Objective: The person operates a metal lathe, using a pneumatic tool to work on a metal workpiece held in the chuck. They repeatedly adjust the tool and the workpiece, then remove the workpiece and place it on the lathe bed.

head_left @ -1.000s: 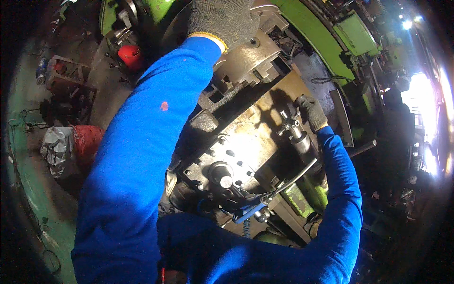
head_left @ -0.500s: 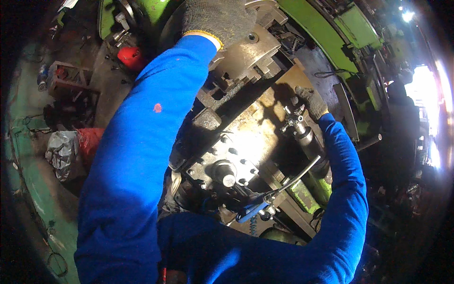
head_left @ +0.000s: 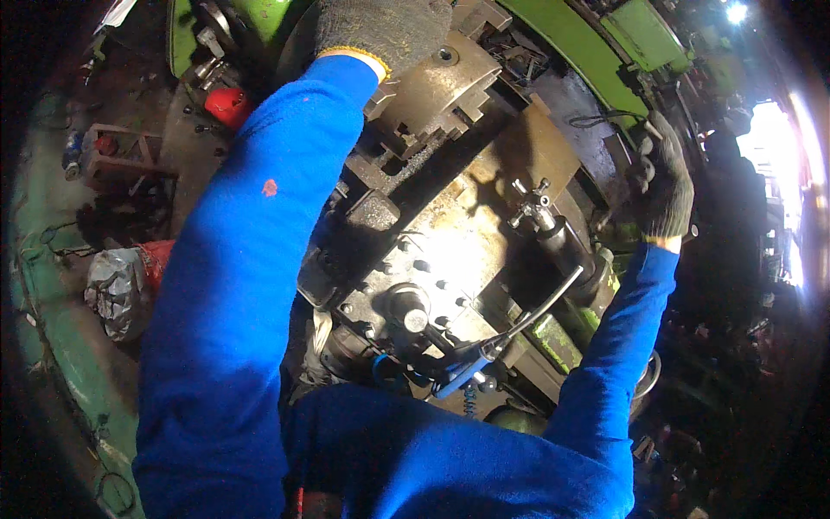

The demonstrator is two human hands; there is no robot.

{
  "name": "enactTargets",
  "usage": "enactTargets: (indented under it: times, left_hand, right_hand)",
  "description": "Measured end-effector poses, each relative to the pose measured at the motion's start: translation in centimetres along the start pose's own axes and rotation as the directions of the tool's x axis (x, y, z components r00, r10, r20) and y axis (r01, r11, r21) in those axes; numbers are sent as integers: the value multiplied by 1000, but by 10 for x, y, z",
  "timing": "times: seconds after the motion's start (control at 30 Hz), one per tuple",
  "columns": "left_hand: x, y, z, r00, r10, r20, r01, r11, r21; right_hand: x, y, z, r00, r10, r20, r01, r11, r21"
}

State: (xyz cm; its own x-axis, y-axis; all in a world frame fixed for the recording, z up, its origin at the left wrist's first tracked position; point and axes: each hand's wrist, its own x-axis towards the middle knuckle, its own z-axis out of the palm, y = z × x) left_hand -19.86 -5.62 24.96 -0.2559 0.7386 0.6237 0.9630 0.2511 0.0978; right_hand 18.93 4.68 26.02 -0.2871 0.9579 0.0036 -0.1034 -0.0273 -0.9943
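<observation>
My left hand (head_left: pixel 380 33), in a grey knit glove with a yellow cuff, lies over the stepped metal lathe chuck (head_left: pixel 441 82). Its fingers are hidden past the top edge. My right hand (head_left: pixel 670 177), gloved too, is raised at the right with its fingers curled in. A short pale end pokes out by the fingertips; what it belongs to I cannot make out. Left of that hand, a knobbed metal fitting (head_left: pixel 533 206) sits on a dark cylinder (head_left: pixel 566 246). Nearer to me is a bolted square tool post (head_left: pixel 411 294) with a round centre stud.
A long metal lever (head_left: pixel 545 304) and a blue-handled tool (head_left: pixel 462 376) lie close before my body. Green machine panels (head_left: pixel 588 56) curve along the far side. A red object (head_left: pixel 227 108) and a crumpled silver bag (head_left: pixel 117 290) are at the left.
My right hand has left the knobbed fitting and moved right and outward, past the dark cylinder. My left hand stays on the chuck; the whole view has shifted slightly.
</observation>
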Motion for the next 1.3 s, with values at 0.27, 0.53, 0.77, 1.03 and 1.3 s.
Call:
enactTargets:
  times: [0.27, 0.53, 0.77, 1.03, 1.3]
  left_hand:
    - [3, 8, -19, 996, -29, 87, 31, 999, -16]
    - [5, -4, 2, 999, 28, 34, -31, 994, 106]
    - [5, -4, 14, 1000, 26, 0, -26, 991, 132]
    - [3, -12, 10, 1000, -12, -8, 12, 997, 71]
    - [2, -11, 15, 999, 3, -38, -3, 1000, -3]
  right_hand:
    - [-119, 58, 12, 960, 280, 21, -216, 785, -581]
    - [-110, 67, 34, 991, -49, -127, -65, 649, -758]
    - [-5, 91, 3, 931, 353, -93, -147, 129, -981]
    - [60, 166, -77, 550, 413, 726, 785, 42, -618]
    - [25, 124, -25, 727, 603, 330, 582, -285, -761]
